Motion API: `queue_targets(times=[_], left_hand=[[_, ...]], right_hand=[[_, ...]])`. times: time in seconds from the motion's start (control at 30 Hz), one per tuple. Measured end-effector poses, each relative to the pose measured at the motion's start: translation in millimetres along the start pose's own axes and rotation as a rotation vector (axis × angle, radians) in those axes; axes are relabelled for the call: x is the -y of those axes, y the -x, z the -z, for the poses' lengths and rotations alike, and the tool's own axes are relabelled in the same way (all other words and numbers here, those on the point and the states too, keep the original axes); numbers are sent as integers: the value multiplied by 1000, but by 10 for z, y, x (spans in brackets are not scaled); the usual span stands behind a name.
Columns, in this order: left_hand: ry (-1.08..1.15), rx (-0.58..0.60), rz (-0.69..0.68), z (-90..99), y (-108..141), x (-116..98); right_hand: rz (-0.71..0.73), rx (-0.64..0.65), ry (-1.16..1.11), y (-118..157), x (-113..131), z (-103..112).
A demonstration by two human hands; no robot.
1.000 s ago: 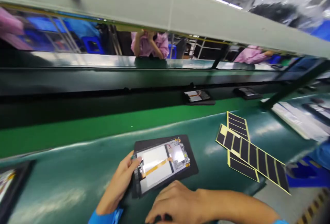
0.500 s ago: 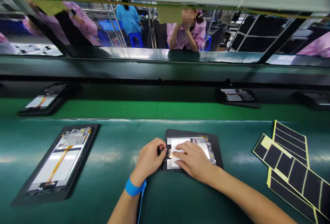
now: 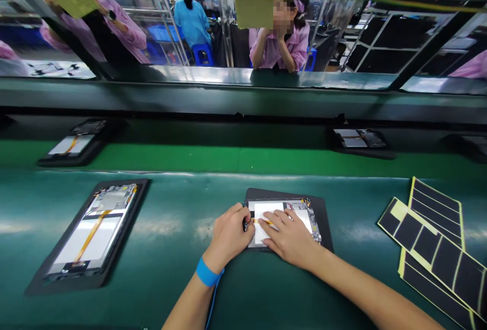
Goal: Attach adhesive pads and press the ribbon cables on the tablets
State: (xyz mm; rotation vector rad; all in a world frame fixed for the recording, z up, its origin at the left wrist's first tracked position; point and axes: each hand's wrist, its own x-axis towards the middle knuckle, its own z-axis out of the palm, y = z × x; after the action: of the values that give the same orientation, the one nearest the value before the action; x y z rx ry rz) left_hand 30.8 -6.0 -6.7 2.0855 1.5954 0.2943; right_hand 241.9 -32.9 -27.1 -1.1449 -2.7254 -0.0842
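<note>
An opened tablet lies on a black pad in front of me, with its pale battery area and circuit board showing. At its left end, my left hand is closed, thumb and fingertips pinched together at the edge. What sits between those fingertips is hidden. My right hand lies over the tablet's middle, fingers spread flat on the pale surface and beside an orange ribbon cable. Around my left wrist is a blue strap with a cord.
Left of me, another opened tablet rests on a pad. Sheets of black stickers with yellow edges overlap at the right. More tablets sit along the bright green strip. Across the bench, a person in pink leans on a ledge.
My left hand has shifted slightly right and turned, its fingers now closer over the tablet's left end. My right hand stays almost in place. The whole view has tilted slightly.
</note>
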Motion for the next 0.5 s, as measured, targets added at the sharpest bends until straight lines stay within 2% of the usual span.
queue_targets(times=[0.1, 0.3, 0.5], left_hand=[[23, 30, -36, 60, 5, 74], [180, 142, -220, 250, 54, 211], [99, 185, -303, 260, 76, 225]], right_hand=[[0, 8, -1, -22, 11, -3], [14, 11, 4, -37, 22, 20], [11, -10, 16, -26, 18, 7]])
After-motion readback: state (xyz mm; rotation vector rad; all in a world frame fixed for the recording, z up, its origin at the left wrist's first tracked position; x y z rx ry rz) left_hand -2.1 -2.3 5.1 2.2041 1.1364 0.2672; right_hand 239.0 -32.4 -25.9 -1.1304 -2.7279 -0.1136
